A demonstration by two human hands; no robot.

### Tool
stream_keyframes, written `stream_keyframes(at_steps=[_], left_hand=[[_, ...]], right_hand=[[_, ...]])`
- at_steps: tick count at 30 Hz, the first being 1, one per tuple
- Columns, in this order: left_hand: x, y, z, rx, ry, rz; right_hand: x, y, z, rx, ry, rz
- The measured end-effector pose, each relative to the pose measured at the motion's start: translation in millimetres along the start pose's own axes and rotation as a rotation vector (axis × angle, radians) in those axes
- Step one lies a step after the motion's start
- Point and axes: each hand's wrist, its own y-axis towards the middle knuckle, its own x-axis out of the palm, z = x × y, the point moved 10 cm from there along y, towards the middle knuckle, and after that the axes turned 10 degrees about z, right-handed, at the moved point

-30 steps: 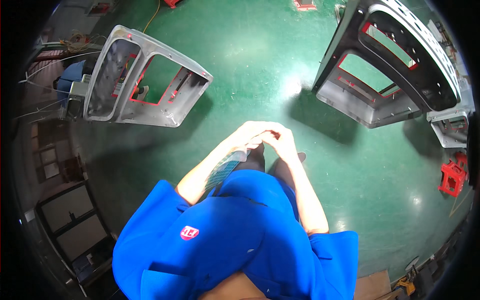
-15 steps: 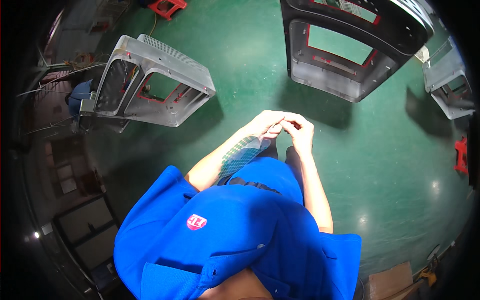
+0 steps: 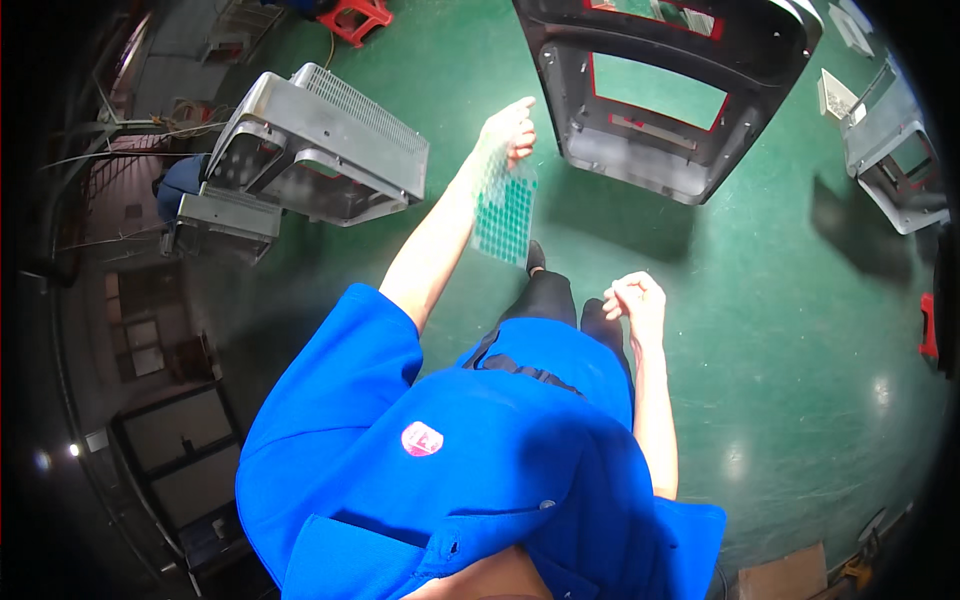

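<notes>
My left hand (image 3: 510, 127) is stretched out in front of me and grips a thin clear sheet (image 3: 503, 208) covered with a grid of small squares, which hangs down from the fingers. My right hand (image 3: 635, 299) is lower and closer to my body, fingers curled in a loose fist, pinching something too small to make out. Both hands are apart from each other. A dark grey metal frame with red trim (image 3: 640, 160) stands just beyond the left hand. I wear a blue short-sleeved jacket (image 3: 450, 450) and stand on a green floor (image 3: 780, 330).
A light grey metal housing with a mesh panel (image 3: 320, 140) lies at the left. Another grey frame part (image 3: 895, 150) sits at the far right. A red stool (image 3: 355, 17) is at the top. Shelving and clutter (image 3: 150, 330) line the dark left edge.
My hands were together in front of my waist. Now the left hand has reached forward with the sheet, and the right hand has drawn back. The view has shifted toward the dark frame.
</notes>
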Motion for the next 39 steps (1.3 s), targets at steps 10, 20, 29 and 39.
stream_keyframes(at_steps=[10,20,29,39], left_hand=[[36.6,68.2,12.1,0.018,0.062,0.047],[39.0,90.4,6.9,-0.018,0.169,0.195],[22.7,102.0,-0.6,-0.068,-0.066,0.044],[6.0,92.8,3.5,-0.139,0.005,0.046]], right_hand=[[-40.6,-1.3,-0.7,0.059,-0.091,-0.125],[-7.1,0.3,44.8,0.304,-0.291,-0.467],[25.7,36.0,28.1,0.282,-0.410,-0.408],[44.2,68.8,21.6,0.459,-0.330,-0.517]])
